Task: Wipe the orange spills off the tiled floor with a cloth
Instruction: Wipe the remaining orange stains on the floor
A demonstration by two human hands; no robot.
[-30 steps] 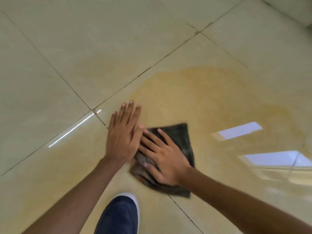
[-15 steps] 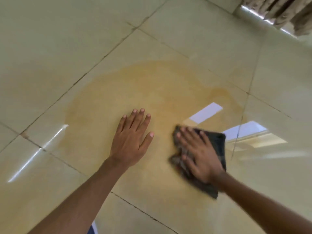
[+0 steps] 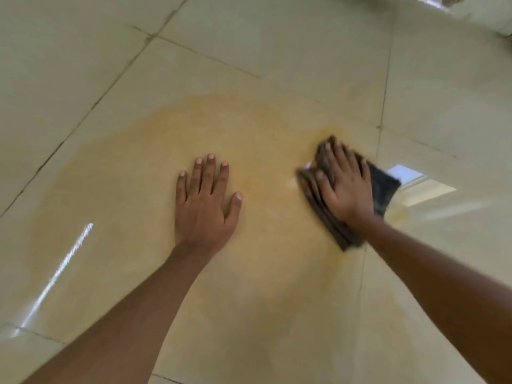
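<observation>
Light streak (image 3: 63, 270): a bright reflection on the tiled floor (image 3: 277, 45), at the left edge of the orange spill.
Orange spill (image 3: 155, 162): a broad, thin orange film over most of one tile, wider than it is deep, with a stronger orange rim at its far right.
Left hand (image 3: 206, 202): flat on the floor inside the spill, near its middle, fingers straight and spread, gripping nothing. I judge it is propping me up.
Cloth (image 3: 383, 187): dark and folded into layers, lying on the right edge of the spill. Its long axis runs from me outward and leans a little left at the far end.
Right hand (image 3: 346, 187): palm and straight fingers pressed flat on top of the cloth, not curled round it. It is blurred, so fine detail is unclear.
Orange patch (image 3: 399, 214): a small wet pool just right of the cloth, outside the main spill.
Bearing for the next stroke: most of the spill lies left of my right fingers, towards my left hand, so I think the cloth must sweep leftward with its long side leading.
Containers: no bucket or bowl is in view.
</observation>
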